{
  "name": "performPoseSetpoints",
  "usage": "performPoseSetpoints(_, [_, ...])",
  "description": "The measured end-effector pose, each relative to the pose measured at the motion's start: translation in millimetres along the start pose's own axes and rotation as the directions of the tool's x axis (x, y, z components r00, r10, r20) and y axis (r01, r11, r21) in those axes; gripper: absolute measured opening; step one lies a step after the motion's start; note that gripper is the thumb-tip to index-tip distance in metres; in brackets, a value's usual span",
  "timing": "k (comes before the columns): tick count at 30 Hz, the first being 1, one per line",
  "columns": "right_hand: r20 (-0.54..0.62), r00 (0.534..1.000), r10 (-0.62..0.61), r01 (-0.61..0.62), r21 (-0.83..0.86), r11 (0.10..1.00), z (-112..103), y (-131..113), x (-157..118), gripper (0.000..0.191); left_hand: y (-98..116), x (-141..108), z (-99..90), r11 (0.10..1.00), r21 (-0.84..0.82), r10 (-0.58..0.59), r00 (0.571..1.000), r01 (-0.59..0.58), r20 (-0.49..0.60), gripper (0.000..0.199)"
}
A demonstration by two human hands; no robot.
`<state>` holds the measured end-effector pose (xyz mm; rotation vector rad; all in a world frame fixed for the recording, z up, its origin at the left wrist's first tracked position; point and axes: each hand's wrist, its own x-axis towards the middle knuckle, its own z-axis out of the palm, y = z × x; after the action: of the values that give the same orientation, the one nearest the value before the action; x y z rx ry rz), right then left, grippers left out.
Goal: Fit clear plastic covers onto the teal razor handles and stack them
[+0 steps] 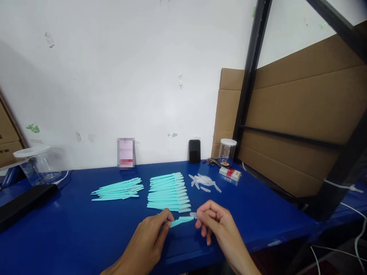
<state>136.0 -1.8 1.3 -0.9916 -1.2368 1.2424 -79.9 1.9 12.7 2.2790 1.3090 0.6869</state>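
My left hand (150, 236) pinches the handle of a turquoise eyebrow razor (182, 220), its blade end pointing right. Between thumb and fingers of my right hand (216, 221) is a small translucent blade cap (193, 215), close to the razor's tip; whether the two touch is hard to tell. Just beyond my hands lies a neat row of turquoise razors with caps on their right ends (168, 191). Left of that row is a looser pile of turquoise razors (119, 191). Several loose translucent caps (204, 180) are scattered to the row's right.
Against the wall stand a pixelated card (126, 153) and a black device (194, 151). A lidded clear jar (227, 151), keys (213, 162) and a cigarette pack (230, 174) sit back right. Another jar (37, 168) and a black long object (27, 204) occupy the left. A dark metal post (248, 84) rises right.
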Motion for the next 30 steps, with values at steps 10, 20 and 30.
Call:
performPoseSetpoints(10, [0.094,0.996,0.001,0.016,-0.176,0.984,12.1,-3.3,-6.4,0.023,5.3,-5.7,-5.0,0.993,-0.053,0.112,0.991,-0.108,0.076,0.026])
performPoseSetpoints(20, [0.112,0.994,0.006,0.008,-0.121,0.993,9.7,-3.4,-4.1,0.029,3.4,-6.8,-2.1,0.995,-0.078,0.065,0.995,-0.059,0.080,0.014])
performPoseSetpoints(30, [-0.279,0.946,-0.165,0.094,-0.249,0.964,-45.7,-9.1,15.4,0.035,-26.3,65.1,-46.5,0.969,0.246,0.058,0.972,0.000,-0.229,0.011])
